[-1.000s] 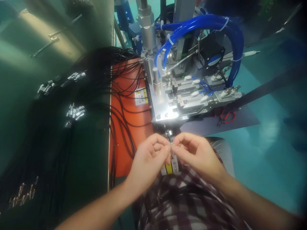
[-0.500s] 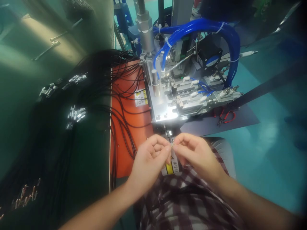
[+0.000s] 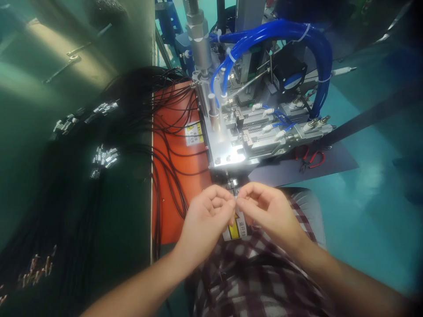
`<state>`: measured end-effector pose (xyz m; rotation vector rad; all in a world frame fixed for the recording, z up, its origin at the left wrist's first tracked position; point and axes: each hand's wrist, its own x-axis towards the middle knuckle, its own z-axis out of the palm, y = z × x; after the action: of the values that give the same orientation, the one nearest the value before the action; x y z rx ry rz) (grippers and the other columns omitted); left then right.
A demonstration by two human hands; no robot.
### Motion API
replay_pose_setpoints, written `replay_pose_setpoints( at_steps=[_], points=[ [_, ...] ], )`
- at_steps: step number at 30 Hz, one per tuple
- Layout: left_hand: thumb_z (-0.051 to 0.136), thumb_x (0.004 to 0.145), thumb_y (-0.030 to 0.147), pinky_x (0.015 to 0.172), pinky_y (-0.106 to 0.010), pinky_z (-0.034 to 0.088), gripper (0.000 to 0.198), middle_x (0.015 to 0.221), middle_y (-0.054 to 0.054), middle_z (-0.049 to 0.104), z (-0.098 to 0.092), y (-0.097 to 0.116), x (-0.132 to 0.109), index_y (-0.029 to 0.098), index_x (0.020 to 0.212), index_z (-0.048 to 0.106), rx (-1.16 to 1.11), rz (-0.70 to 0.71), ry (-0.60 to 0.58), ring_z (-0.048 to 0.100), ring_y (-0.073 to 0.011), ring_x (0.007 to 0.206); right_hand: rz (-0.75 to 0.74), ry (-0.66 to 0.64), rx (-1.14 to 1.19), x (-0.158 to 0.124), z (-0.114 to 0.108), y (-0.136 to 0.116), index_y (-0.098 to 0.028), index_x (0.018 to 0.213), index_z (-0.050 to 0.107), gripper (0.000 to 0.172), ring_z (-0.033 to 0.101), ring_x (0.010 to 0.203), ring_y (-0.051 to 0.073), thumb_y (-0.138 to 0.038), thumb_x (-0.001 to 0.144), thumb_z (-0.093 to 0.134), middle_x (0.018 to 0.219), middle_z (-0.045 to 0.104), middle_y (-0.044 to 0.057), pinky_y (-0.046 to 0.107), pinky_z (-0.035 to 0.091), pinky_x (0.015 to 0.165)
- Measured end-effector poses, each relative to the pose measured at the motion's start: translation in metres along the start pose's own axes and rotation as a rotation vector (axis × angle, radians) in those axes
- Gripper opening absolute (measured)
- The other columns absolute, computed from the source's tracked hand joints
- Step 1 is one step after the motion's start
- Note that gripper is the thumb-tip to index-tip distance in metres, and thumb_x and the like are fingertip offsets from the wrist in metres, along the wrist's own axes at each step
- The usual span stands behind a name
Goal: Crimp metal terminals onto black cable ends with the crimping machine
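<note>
My left hand [image 3: 211, 215] and my right hand [image 3: 266, 207] meet fingertip to fingertip just in front of the metal machine [image 3: 228, 141]. Each is closed in a pinch, thumb against bent fingers. Whatever lies between the fingertips is too small or too hidden to name. Right behind them sits a small metal fixture [image 3: 232, 182] at the machine's front edge. Below the fingertips, partly covered by the left hand, is a white and yellow label [image 3: 236, 226] with an arrow. Black cables [image 3: 173, 176] run over the orange plate [image 3: 172, 229] beside my left hand.
Bundles of black cables with silver connector ends [image 3: 105, 156] lie on the dark green surface at left, with copper-coloured ends [image 3: 36, 268] nearer me. Thick blue air hoses [image 3: 280, 33] arch over the machine. Red-handled pliers [image 3: 310, 160] lie on a grey sheet at right.
Both hands stay in nearly the same place, fingertips still together. The right fingertips have shifted very slightly left. The view has moved a little; nothing else visibly differs.
</note>
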<state>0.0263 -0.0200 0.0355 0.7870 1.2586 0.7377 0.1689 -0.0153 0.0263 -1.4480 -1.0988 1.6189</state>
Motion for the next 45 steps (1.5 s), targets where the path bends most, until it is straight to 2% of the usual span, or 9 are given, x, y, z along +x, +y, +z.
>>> replay_pose_setpoints(
  at_steps=[9,16,21,23,27,30,33,40,45],
  points=[
    [0.06,0.085,0.024,0.04,-0.011,0.024,0.013,0.052,0.007,0.051,-0.003,-0.004,0.001,0.016,0.078,0.053,-0.032,-0.001,-0.012,0.034,-0.0013,0.042,0.031,-0.034,0.048,0.0,-0.002,-0.001,-0.017,0.071,0.06,0.012,0.047,0.043,0.007,-0.026,0.075,0.066,0.047,0.051,-0.007,0.019,0.036,0.044],
    [0.06,0.087,0.022,0.041,-0.012,0.023,0.012,0.053,0.006,0.052,-0.001,-0.005,0.002,0.016,0.079,0.053,-0.066,-0.001,-0.02,0.032,-0.001,0.042,0.031,-0.018,0.092,0.0,0.001,0.001,-0.017,0.069,0.056,0.012,0.044,0.042,0.007,-0.023,0.076,0.064,0.048,0.05,-0.007,0.018,0.035,0.043],
    [0.06,0.089,0.026,0.044,-0.015,0.021,0.011,0.061,0.005,0.054,-0.002,-0.008,-0.001,0.016,0.085,0.055,-0.158,0.051,-0.087,0.031,-0.0013,0.045,-0.016,-0.005,0.102,-0.006,0.002,0.003,-0.017,0.068,0.054,0.015,0.041,0.042,0.006,-0.025,0.079,0.063,0.046,0.047,-0.008,0.018,0.033,0.043],
    [0.062,0.089,0.028,0.044,-0.016,0.019,0.013,0.06,0.006,0.05,-0.003,-0.009,-0.001,0.017,0.087,0.056,-0.171,0.069,-0.115,0.028,-0.0012,0.045,-0.035,-0.01,0.109,-0.008,0.0,0.004,-0.017,0.067,0.054,0.016,0.041,0.043,0.006,-0.025,0.079,0.063,0.047,0.047,-0.008,0.018,0.033,0.043],
    [0.066,0.086,0.031,0.045,-0.018,0.019,0.017,0.053,0.009,0.034,-0.007,-0.007,0.0,0.016,0.082,0.058,-0.141,0.031,-0.136,0.024,-0.0024,0.045,0.026,-0.123,0.215,-0.006,-0.006,0.007,-0.016,0.066,0.054,0.018,0.041,0.043,0.006,-0.024,0.081,0.061,0.047,0.048,-0.007,0.019,0.034,0.046],
    [0.067,0.084,0.034,0.045,-0.018,0.021,0.021,0.051,0.009,0.033,-0.01,-0.005,0.001,0.015,0.08,0.06,-0.091,-0.012,-0.124,0.024,-0.0033,0.046,0.097,-0.233,0.323,-0.002,-0.011,0.01,-0.016,0.066,0.054,0.021,0.04,0.042,0.005,-0.025,0.083,0.06,0.049,0.048,-0.007,0.019,0.033,0.047],
    [0.071,0.08,0.035,0.045,-0.019,0.021,0.021,0.049,0.009,0.033,-0.01,-0.006,0.003,0.015,0.081,0.062,-0.061,-0.039,-0.092,0.024,-0.0036,0.045,0.114,-0.269,0.35,-0.002,-0.013,0.011,-0.015,0.067,0.054,0.021,0.039,0.042,0.005,-0.025,0.084,0.06,0.05,0.047,-0.007,0.019,0.033,0.047],
    [0.069,0.08,0.031,0.043,-0.018,0.019,0.019,0.048,0.009,0.033,-0.006,-0.007,0.001,0.014,0.074,0.062,-0.076,-0.034,-0.036,0.024,-0.0033,0.045,-0.16,-0.077,0.065,-0.016,-0.002,0.014,-0.018,0.072,0.052,0.02,0.041,0.049,0.008,-0.026,0.089,0.057,0.055,0.046,-0.007,0.02,0.034,0.047],
    [0.07,0.08,0.032,0.043,-0.017,0.022,0.019,0.049,0.009,0.035,-0.009,-0.005,0.001,0.015,0.078,0.063,0.003,-0.033,-0.055,0.026,-0.0029,0.044,-0.103,-0.079,0.075,-0.015,-0.003,0.012,-0.018,0.073,0.051,0.02,0.04,0.047,0.007,-0.028,0.089,0.055,0.053,0.045,-0.008,0.018,0.035,0.045]
  ],
)
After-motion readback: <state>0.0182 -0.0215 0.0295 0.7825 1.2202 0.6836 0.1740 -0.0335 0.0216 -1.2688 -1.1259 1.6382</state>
